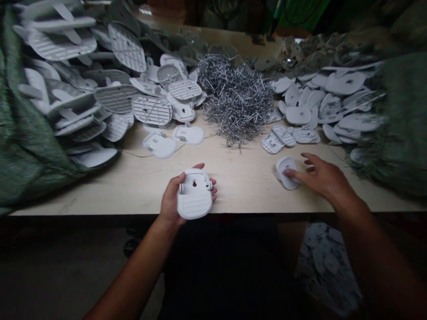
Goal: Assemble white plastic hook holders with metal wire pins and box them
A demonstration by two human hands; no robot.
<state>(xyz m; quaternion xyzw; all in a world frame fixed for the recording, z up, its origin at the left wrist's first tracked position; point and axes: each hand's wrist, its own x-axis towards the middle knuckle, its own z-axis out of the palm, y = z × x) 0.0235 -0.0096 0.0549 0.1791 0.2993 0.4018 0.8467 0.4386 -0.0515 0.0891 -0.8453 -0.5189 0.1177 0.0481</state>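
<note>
Pale wooden worktop (240,189) stretches across in front of me in dim light, with a green woven sack (30,133) slumped along its left side and another green sack (403,129) bulging in from the right. A big heap of white ribbed plastic plates (113,100) covers the far left, a second heap of plates (327,100) lies on the far right, and between them sits a tangled mound of bent metal wire pieces (236,100). My left grip (170,200) is curled around a white plastic plate (195,195), with the thumb over one side and the fingertips showing past the other. I hold the plate just above the worktop's front edge, its keyhole slot facing up. My right grip (322,175) is spread, the fingers apart and the index finger (293,174) lying across a second plate (287,172), which rests on the worktop with its hollow side up. Just beyond that hand lie a few small ribbed plates (278,140), and two loose plates (173,140) sit ahead of my left hand. Below the worktop on the right, a heap of pale discs (328,266) shows dimly.
</note>
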